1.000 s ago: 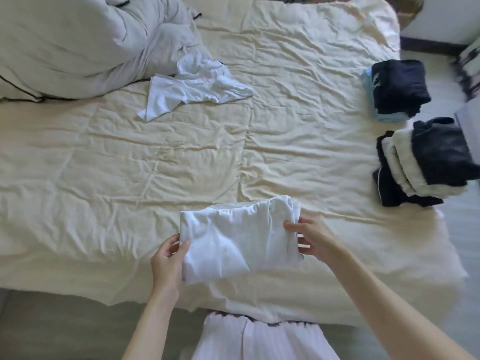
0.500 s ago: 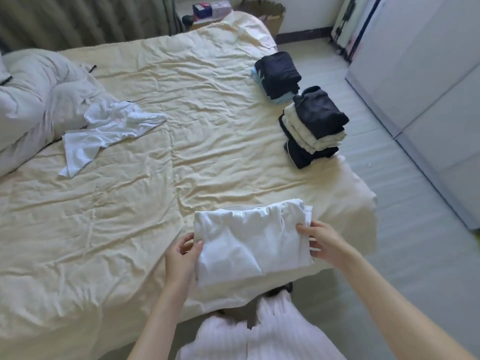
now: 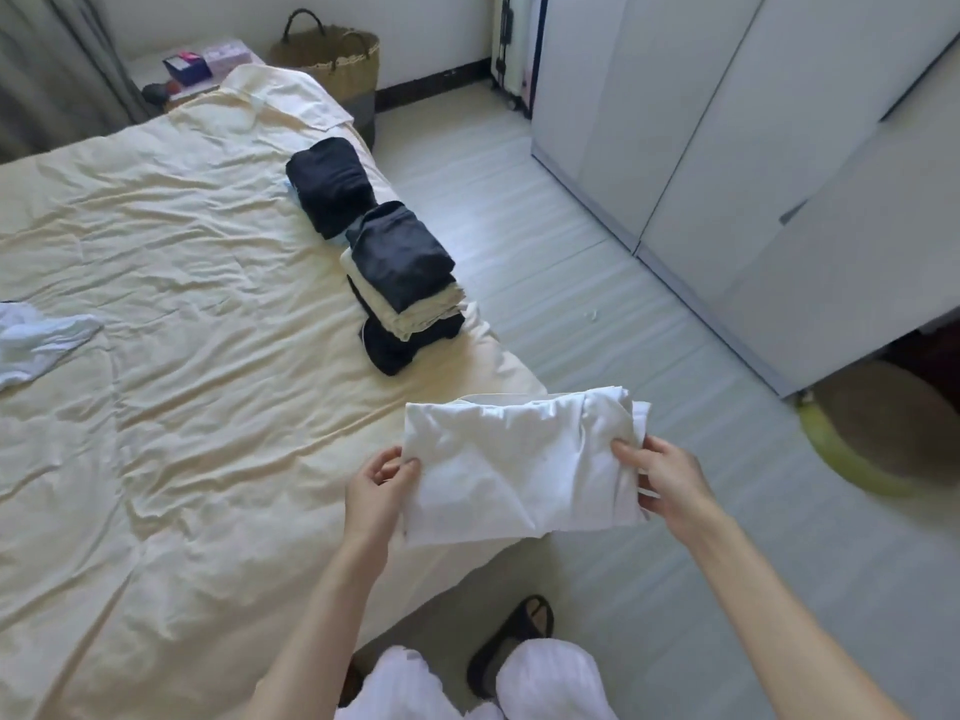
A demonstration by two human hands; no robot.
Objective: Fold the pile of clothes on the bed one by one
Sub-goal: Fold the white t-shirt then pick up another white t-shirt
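A folded white garment [image 3: 514,470] hangs in the air over the bed's right corner. My left hand [image 3: 379,485] pinches its left edge, and my right hand [image 3: 665,478] grips its right edge. Along the right edge of the cream bed [image 3: 182,407] stands a stack of folded clothes [image 3: 402,288], dark and cream. Behind it lies a second folded dark pile [image 3: 327,184]. An unfolded white garment [image 3: 36,340] lies crumpled at the far left.
A white wardrobe [image 3: 753,163] lines the right side, with pale floor [image 3: 545,210] between it and the bed. A woven basket [image 3: 332,57] stands by the far wall beside a bedside table with boxes [image 3: 200,65]. A round mat [image 3: 893,433] lies at right.
Both hands have lifted the folded white garment off the bed and carried it right, past the corner. The view has swung right, bringing the wardrobe and floor into sight.
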